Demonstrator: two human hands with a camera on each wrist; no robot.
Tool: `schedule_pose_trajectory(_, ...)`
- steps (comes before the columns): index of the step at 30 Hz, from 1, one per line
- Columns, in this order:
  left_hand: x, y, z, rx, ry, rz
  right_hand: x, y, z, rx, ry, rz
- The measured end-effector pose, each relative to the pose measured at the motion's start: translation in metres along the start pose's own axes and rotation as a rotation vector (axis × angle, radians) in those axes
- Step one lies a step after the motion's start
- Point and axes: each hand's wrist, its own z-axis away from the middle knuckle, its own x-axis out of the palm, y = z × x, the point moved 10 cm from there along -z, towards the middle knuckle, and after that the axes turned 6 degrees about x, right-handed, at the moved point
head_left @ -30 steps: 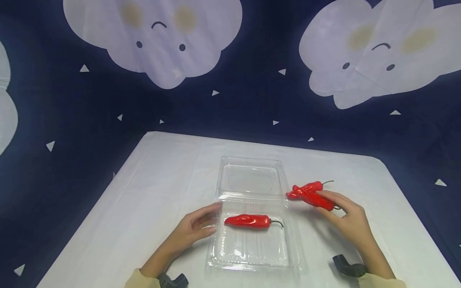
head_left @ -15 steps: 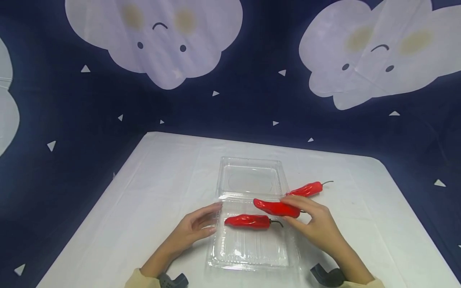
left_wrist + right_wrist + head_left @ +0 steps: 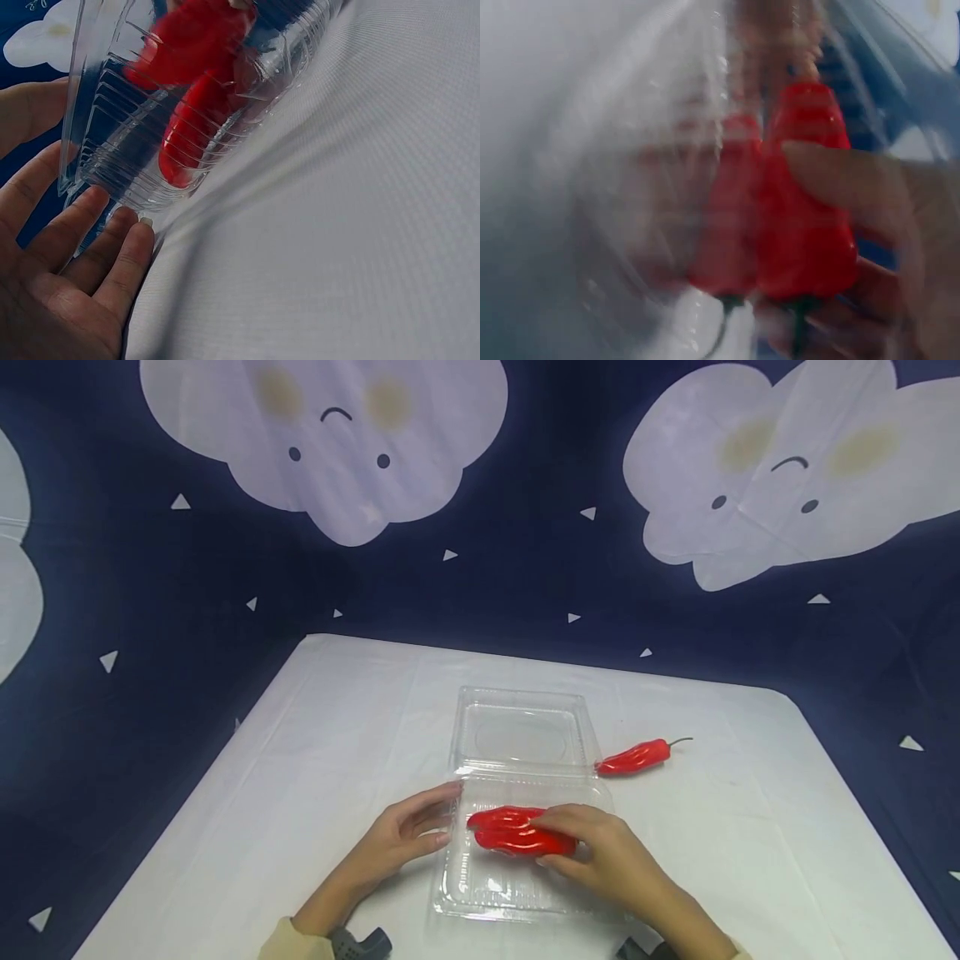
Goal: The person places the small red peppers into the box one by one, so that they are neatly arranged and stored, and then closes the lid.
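A red chili pepper (image 3: 517, 843) is pinched between the thumb and fingers of my right hand (image 3: 611, 853), low over the clear plastic clamshell box (image 3: 480, 897). Right beside it, inside the base, lies another red chili pepper (image 3: 497, 817). In the blurred right wrist view the held pepper (image 3: 810, 240) and its neighbour (image 3: 724, 251) stand side by side, both with green stems. My left hand (image 3: 408, 828) is at the box's left side, fingers extended; in the left wrist view its fingertips (image 3: 94, 196) are against the clear wall.
A third red chili pepper (image 3: 636, 758) lies on the white table (image 3: 360, 718) to the right of the box, its tip close to the hinge. The box's lid (image 3: 521, 731) is folded back flat. Behind the table hangs a dark blue cloth (image 3: 525, 585) with clouds.
My right hand has carried a pepper from the right of the box leftward and down, to beside the pepper inside. The left hand stays where it was.
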Motion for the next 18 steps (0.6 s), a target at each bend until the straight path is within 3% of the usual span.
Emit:
schedule_pose_trajectory(10, 0.000, 0.000, 0.000, 0.000, -0.002, 0.000, 0.008, -0.014, 0.005, -0.076, 0.109, 0.181)
schedule_pose_trajectory(18, 0.000, -0.001, 0.000, -0.011, 0.004, -0.016, 0.008, -0.014, 0.004, -0.086, 0.117, 0.199)
